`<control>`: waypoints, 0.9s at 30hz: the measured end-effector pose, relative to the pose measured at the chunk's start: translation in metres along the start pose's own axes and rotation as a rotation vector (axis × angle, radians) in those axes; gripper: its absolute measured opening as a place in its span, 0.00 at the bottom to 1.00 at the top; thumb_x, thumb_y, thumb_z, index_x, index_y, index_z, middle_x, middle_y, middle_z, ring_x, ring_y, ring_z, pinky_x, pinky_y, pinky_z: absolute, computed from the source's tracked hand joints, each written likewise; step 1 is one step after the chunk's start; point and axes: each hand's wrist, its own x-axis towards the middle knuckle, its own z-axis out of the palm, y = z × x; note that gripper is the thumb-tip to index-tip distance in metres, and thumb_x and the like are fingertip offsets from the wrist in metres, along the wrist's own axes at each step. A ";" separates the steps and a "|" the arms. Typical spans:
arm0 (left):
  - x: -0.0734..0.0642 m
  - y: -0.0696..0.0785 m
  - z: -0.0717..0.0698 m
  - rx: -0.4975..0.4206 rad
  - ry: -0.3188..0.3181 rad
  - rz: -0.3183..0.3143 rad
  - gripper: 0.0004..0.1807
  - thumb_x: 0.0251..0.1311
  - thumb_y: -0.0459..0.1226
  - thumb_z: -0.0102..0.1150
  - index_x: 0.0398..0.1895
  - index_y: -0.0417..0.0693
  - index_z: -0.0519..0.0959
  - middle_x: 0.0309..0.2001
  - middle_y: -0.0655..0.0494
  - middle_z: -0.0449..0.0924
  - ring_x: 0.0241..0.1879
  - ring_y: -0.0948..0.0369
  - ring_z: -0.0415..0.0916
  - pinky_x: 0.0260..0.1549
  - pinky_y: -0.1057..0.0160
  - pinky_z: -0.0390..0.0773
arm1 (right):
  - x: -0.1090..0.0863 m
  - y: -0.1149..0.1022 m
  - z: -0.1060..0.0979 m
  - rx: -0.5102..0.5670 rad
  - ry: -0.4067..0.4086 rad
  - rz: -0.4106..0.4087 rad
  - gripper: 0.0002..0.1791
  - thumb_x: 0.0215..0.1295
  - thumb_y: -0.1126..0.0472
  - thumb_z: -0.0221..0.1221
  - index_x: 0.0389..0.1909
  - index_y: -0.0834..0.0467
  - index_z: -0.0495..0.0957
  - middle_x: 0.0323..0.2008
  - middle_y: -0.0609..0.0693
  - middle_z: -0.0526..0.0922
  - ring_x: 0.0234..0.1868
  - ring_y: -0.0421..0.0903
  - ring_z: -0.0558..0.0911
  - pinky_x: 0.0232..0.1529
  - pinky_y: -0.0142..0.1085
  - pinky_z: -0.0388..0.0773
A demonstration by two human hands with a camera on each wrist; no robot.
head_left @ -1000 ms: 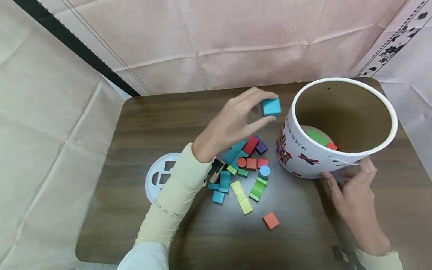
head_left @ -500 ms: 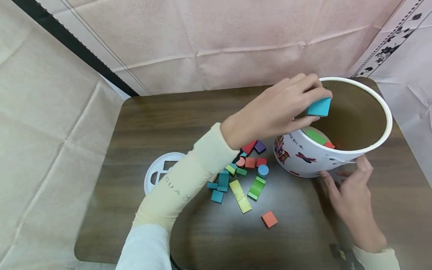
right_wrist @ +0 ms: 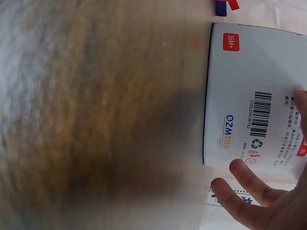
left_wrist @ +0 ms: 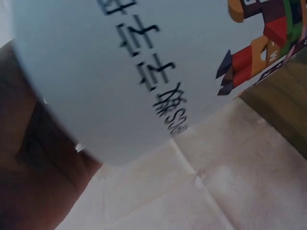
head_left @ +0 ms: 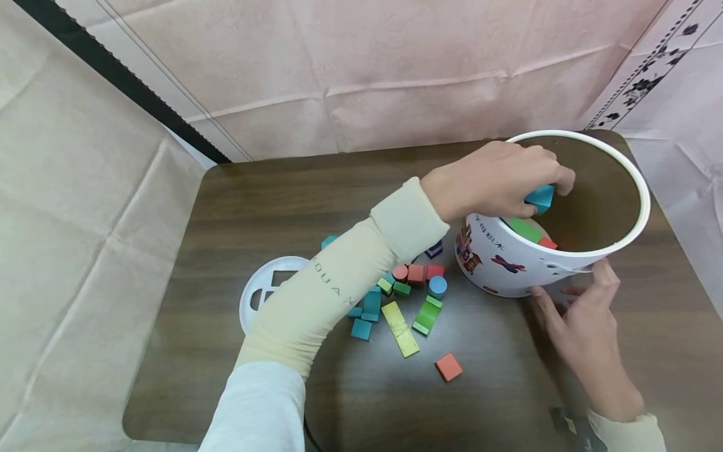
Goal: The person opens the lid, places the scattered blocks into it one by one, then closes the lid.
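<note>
My left hand [head_left: 508, 179] pinches a blue block [head_left: 540, 199] between thumb and fingers, over the near left rim of a white bucket [head_left: 508, 273]. In the left wrist view the bucket's printed wall [left_wrist: 96, 86] fills much of the picture, and the dark hand [left_wrist: 43, 158] lies at its edge; the block is hidden there. My right hand [head_left: 590, 339] rests against the bucket's near side with fingers fairly straight. The right wrist view shows the barcode side of the bucket [right_wrist: 240, 62], with fingers of that hand [right_wrist: 268, 206] beside it.
A green piece [head_left: 524, 230] and a red piece [head_left: 547, 243] lie inside the bucket. Loose blocks include a yellow one [head_left: 401, 329], a green one [head_left: 427, 316] and an orange one [head_left: 449, 367]. A white lid with cut-outs [head_left: 248, 301] lies partly behind the left sleeve on the wooden table [head_left: 186, 351].
My left hand has carried the blue block rightward from above the table, over the bucket's rim, then lower into the opening. My right hand has stayed against the bucket.
</note>
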 end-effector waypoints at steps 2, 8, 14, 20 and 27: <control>0.006 -0.002 0.002 -0.068 -0.039 -0.004 0.16 0.76 0.41 0.54 0.61 0.62 0.81 0.60 0.64 0.77 0.57 0.67 0.68 0.52 0.68 0.71 | 0.000 -0.001 0.000 0.001 0.008 0.002 0.61 0.68 0.60 0.71 0.84 0.45 0.33 0.76 0.60 0.44 0.52 0.67 0.80 0.48 0.45 0.78; 0.024 0.000 0.006 -0.144 -0.159 -0.040 0.16 0.75 0.35 0.52 0.60 0.59 0.81 0.63 0.63 0.74 0.58 0.68 0.70 0.51 0.70 0.72 | -0.002 -0.001 0.000 0.013 0.041 0.015 0.60 0.67 0.61 0.72 0.84 0.46 0.36 0.76 0.59 0.48 0.50 0.65 0.81 0.42 0.23 0.64; 0.046 0.005 0.017 -0.126 -0.306 -0.038 0.10 0.74 0.39 0.60 0.53 0.60 0.87 0.55 0.66 0.82 0.42 0.69 0.76 0.44 0.67 0.74 | -0.002 0.000 0.004 0.025 0.062 -0.027 0.60 0.65 0.64 0.72 0.84 0.50 0.38 0.78 0.59 0.48 0.47 0.62 0.80 0.43 0.24 0.65; 0.052 0.005 0.025 -0.029 -0.470 -0.054 0.04 0.75 0.42 0.57 0.44 0.64 0.81 0.41 0.69 0.77 0.41 0.67 0.70 0.42 0.65 0.69 | -0.002 -0.001 0.006 0.032 0.058 -0.060 0.60 0.64 0.65 0.73 0.83 0.53 0.38 0.77 0.60 0.48 0.47 0.63 0.81 0.44 0.30 0.67; 0.056 0.012 0.024 0.112 -0.603 -0.054 0.15 0.76 0.48 0.55 0.61 0.68 0.79 0.51 0.66 0.75 0.48 0.65 0.66 0.47 0.65 0.67 | -0.002 0.001 0.002 0.007 0.046 -0.020 0.60 0.66 0.64 0.72 0.84 0.48 0.36 0.77 0.59 0.48 0.49 0.65 0.81 0.43 0.26 0.66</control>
